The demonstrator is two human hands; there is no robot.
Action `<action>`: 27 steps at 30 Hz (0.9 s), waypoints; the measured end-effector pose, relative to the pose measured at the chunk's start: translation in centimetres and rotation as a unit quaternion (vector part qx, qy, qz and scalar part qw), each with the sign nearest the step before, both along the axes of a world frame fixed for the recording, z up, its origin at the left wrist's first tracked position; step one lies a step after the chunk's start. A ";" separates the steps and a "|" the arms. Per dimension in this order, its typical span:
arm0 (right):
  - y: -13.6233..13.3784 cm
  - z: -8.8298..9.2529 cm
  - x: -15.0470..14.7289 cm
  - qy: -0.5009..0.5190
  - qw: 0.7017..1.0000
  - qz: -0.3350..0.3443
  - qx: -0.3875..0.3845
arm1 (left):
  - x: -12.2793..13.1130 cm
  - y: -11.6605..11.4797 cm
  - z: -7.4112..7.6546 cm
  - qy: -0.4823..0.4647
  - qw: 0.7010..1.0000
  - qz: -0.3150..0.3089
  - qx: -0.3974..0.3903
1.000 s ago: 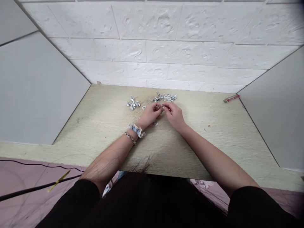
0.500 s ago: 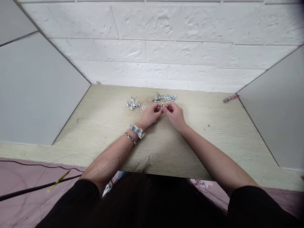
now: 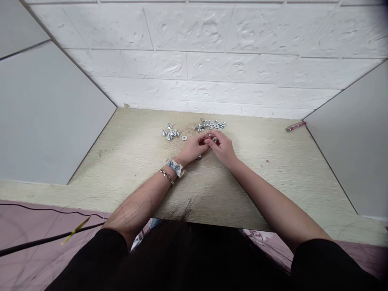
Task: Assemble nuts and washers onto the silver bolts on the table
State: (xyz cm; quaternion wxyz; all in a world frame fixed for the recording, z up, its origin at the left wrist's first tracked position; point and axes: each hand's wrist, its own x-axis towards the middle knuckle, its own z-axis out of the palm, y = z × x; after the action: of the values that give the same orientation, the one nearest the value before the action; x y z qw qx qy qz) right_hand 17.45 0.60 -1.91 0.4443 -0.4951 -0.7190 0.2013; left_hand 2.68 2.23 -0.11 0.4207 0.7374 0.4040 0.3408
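Over the middle of the table, my left hand [image 3: 194,147] and my right hand [image 3: 223,148] meet with fingertips pinched together. The left fingers are closed on a small bolt, now mostly hidden behind the fingers. Between thumb and fingers of the right hand shows a shiny metal piece like a nut [image 3: 215,139]. A flat washer [image 3: 184,138] lies just left of my left hand. Another small metal ring [image 3: 199,157] lies under the left wrist, partly covered. Beyond the fingers sits a pile of loose bolts, nuts and washers [image 3: 216,125].
On the left stands a group of several bolts with washers [image 3: 169,136], heads down. A red-handled tool [image 3: 295,126] lies by the right panel [image 3: 357,133]. A white brick-pattern wall [image 3: 206,64] closes the back, and a grey panel [image 3: 60,117] bounds the left.
The right fingers have moved over the bolt, whose upright tip showed between the hands before. The shiny nut-like piece has come into view in the right hand.
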 end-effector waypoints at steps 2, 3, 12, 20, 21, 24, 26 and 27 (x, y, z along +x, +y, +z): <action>0.0 0.0 0.0 -0.001 1.000 0.003 0.006 | -0.1 0.2 -0.1 -0.008 1.000 -0.001 -0.003; 0.0 0.0 0.0 0.000 1.000 0.005 0.006 | -0.1 0.2 -0.2 -0.009 1.000 0.002 -0.006; 0.2 -0.2 -0.3 -0.055 0.998 -0.003 0.005 | -0.1 0.3 -0.2 0.002 0.999 0.042 -0.026; -0.5 0.1 -0.8 -0.159 0.987 -0.029 0.022 | 0.1 0.1 -0.1 0.034 0.996 0.071 -0.027; -0.5 0.1 -0.8 -0.156 0.987 -0.033 0.022 | 0.1 0.1 -0.1 0.032 0.997 0.071 -0.030; -0.5 0.4 -0.4 -0.160 0.986 -0.050 0.018 | 0.2 0.0 0.0 0.025 0.996 0.075 -0.036; -0.6 0.9 0.0 -0.165 0.984 -0.064 0.017 | 0.2 -0.1 0.1 0.021 0.996 0.078 -0.043; -0.6 1.2 0.3 -0.168 0.983 -0.072 0.014 | 0.2 -0.1 0.1 0.017 0.996 0.077 -0.050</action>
State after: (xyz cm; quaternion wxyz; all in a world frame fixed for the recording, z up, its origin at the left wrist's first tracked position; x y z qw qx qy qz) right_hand 17.75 -0.02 -0.69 0.3375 -0.5658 -0.7488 0.0728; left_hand 2.84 2.15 -0.01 0.4229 0.6879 0.4829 0.3389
